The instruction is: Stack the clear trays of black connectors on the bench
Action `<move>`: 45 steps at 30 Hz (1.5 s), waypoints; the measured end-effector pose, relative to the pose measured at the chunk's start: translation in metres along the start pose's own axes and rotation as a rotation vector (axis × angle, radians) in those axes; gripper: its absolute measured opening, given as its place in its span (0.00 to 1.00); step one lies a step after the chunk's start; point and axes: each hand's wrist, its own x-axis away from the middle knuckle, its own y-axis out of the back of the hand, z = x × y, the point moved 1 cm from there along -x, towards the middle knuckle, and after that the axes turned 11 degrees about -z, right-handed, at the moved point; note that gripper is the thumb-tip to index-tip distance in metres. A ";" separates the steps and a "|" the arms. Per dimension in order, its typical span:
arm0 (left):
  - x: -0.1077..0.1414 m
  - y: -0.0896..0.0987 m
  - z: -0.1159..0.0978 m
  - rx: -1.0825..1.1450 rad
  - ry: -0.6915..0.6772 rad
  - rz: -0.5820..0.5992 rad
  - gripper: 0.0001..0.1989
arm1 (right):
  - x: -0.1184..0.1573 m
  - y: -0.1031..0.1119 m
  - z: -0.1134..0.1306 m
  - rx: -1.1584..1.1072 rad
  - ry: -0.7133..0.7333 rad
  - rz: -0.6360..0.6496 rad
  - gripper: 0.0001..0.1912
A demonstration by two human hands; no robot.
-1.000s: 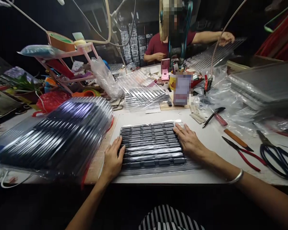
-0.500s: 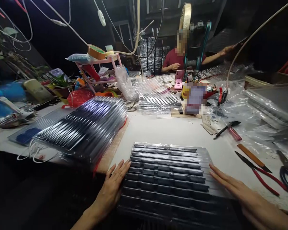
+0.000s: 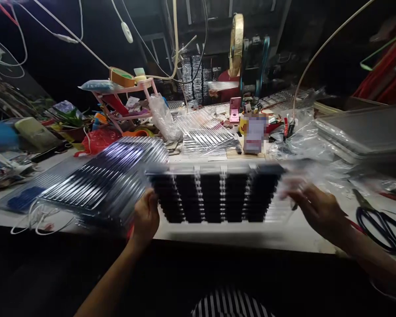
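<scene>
Clear ribbed plastic tray of black pieces (image 3: 211, 196) tilted up between two hands, above the near edge of the white desk (image 3: 178, 231).
The left hand (image 3: 147, 215) was clamped on the tray's left end; the right hand (image 3: 317, 209) was at its right end, too blurred to tell whether its fingers had closed. A pile of shiny, dark-filled plastic trays (image 3: 95, 178) lay toward the near left corner, and black-handled metal scissors (image 3: 362, 200) near the right end.

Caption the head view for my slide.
Left hand and right hand holding a blurred black-and-clear plastic pack over a white tabletop.
</scene>
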 end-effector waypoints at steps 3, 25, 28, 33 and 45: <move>-0.027 -0.014 -0.007 -0.145 0.079 0.139 0.26 | -0.025 -0.024 0.007 0.005 -0.302 0.258 0.25; -0.015 -0.066 -0.008 -0.442 -0.068 0.567 0.25 | -0.003 -0.085 -0.009 0.584 0.252 0.149 0.21; -0.020 -0.068 0.002 -0.278 -0.061 0.589 0.25 | -0.015 -0.095 0.000 0.533 0.341 0.239 0.22; -0.017 -0.057 0.028 0.265 0.132 0.544 0.28 | -0.012 -0.095 -0.011 0.487 0.294 0.212 0.21; 0.011 -0.048 0.036 0.424 0.144 0.383 0.20 | 0.019 -0.076 -0.025 -0.153 -0.490 0.014 0.29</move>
